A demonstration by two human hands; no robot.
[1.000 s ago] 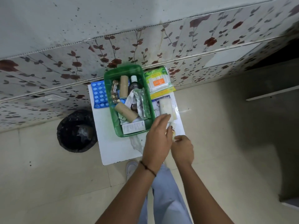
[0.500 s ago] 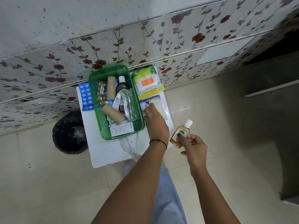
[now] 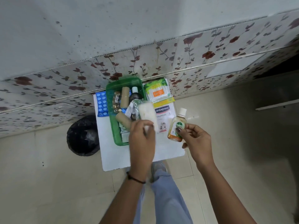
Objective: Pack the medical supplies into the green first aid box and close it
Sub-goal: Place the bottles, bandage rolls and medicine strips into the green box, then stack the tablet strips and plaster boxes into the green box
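Note:
The green first aid box [image 3: 115, 136] stands open on a white table [image 3: 116, 157] against the tiled wall. It holds brown bandage rolls [image 3: 124, 97], a dark bottle [image 3: 134, 94] and small cartons. My left hand [image 3: 141, 139] grips a white gauze pack [image 3: 148, 114] and holds it over the box's right rim. To the right, above the table's edge, my right hand [image 3: 196, 141] holds a small amber antiseptic bottle [image 3: 178, 126] with a white cap. A cotton bud pack [image 3: 156, 92] and a plaster box [image 3: 163, 117] lie right of the green box.
A blue blister pack [image 3: 101, 104] lies behind the green box's left side. A black bin [image 3: 83, 135] stands on the floor left of the table. The tiled wall runs directly behind the table. My legs and one shoe [image 3: 159, 167] are below the table's front edge.
My left hand has picked the white gauze pack off the plaster box and lifted it toward the green box. My right hand has raised the antiseptic bottle from the table.

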